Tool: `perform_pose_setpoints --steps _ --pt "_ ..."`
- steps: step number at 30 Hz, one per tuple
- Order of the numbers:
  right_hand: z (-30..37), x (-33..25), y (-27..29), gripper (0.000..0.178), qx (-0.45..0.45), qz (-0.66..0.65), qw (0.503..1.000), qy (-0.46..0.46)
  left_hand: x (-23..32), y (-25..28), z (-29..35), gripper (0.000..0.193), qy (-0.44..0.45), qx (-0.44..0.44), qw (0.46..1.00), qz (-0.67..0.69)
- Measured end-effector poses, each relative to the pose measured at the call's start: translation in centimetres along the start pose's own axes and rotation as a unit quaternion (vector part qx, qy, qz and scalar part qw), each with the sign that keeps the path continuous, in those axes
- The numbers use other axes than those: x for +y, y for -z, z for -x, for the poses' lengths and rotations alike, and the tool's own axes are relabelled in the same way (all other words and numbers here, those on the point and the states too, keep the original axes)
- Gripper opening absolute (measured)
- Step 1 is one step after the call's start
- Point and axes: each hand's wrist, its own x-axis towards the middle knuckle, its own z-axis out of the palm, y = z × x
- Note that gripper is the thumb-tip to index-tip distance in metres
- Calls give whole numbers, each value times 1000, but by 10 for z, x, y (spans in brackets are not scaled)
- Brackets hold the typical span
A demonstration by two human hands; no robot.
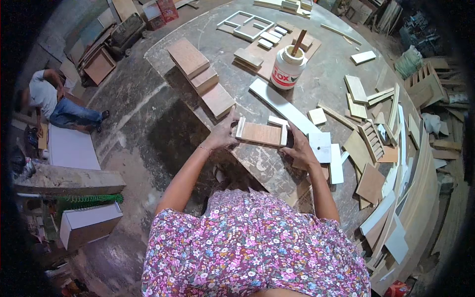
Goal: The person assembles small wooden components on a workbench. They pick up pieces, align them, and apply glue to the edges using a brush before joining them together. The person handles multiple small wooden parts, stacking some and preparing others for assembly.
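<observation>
Here both hands, left hand point(223, 134) and right hand point(298, 147), grip the small wooden tray point(261, 133) by its ends.

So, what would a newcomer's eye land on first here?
Dead centre, the left hand and right hand grip a small wooden tray by its ends above the workbench. Behind it stands a white glue jar with a stick in it. Far left, another person sits on the floor.

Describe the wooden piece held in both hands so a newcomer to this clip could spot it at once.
On the grey round worktable, look at the near edge, below the white glue jar. There the left hand and right hand grip a small brown wooden panel. Unlike the loose offcuts around it, it has pale strips at both ends.
</observation>
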Motion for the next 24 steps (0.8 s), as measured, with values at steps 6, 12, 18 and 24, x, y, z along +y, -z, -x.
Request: perform_pose_setpoints --steps 6,12,18,24 --pt "-4 9 -6 100 24 -35 999 9 -5 -1 -3 129 -40 -12 998 37" --pt "-4 12 -8 92 35 14 998 47 -3 -2 -7 127 -27 -30 999 -36" --pt "-2 11 -9 83 38 39 996 70 -6 -4 -6 124 -18 -7 1000 -23" --pt "2 6 -11 80 52 18 995 83 -8 -3 -6 124 -40 -16 999 -21"
